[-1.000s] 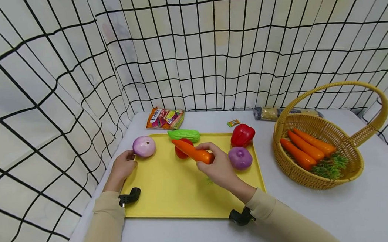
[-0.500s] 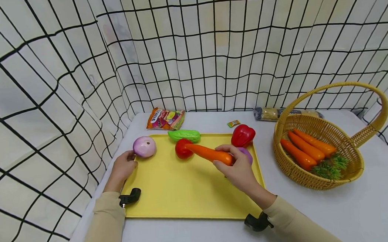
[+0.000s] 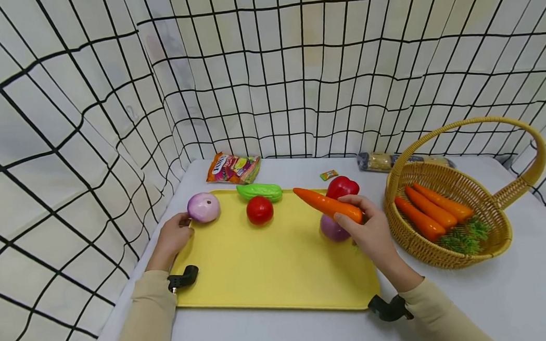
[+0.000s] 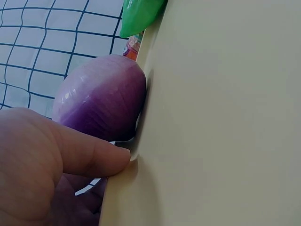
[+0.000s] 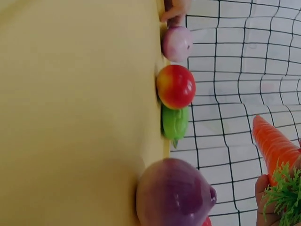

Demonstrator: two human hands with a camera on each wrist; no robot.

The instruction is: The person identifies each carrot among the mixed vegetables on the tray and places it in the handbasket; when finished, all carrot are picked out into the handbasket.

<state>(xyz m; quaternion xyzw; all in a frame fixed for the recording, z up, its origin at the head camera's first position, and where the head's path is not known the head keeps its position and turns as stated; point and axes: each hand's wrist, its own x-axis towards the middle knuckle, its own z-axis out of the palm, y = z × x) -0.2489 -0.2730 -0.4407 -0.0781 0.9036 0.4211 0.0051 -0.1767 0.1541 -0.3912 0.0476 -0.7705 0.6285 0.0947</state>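
My right hand (image 3: 372, 232) grips an orange carrot (image 3: 322, 203), holding it above the right part of the yellow tray (image 3: 260, 268). The tip points away to the left, and its green leaves (image 5: 284, 195) show under the hand in the right wrist view. Below the carrot sits a purple onion (image 3: 333, 229), partly covered, with a red bell pepper (image 3: 342, 186) behind it. At the tray's left edge my left hand (image 3: 172, 235) pinches the rim, thumb inside and fingers outside. Beside that thumb rests a paler purple onion (image 4: 103, 96) against the rim.
A round red fruit (image 3: 259, 210) and a bumpy green vegetable (image 3: 259, 192) lie toward the tray's back. The wicker basket (image 3: 399, 236) on the right holds several carrots (image 3: 427, 205). Behind the tray are a snack bag (image 3: 233, 167), a small packet (image 3: 328, 175) and a long package (image 3: 374, 160).
My right hand has carried the carrot rightward, from over the round red fruit to over the right-hand onion and bell pepper. My left hand stays at the tray rim.
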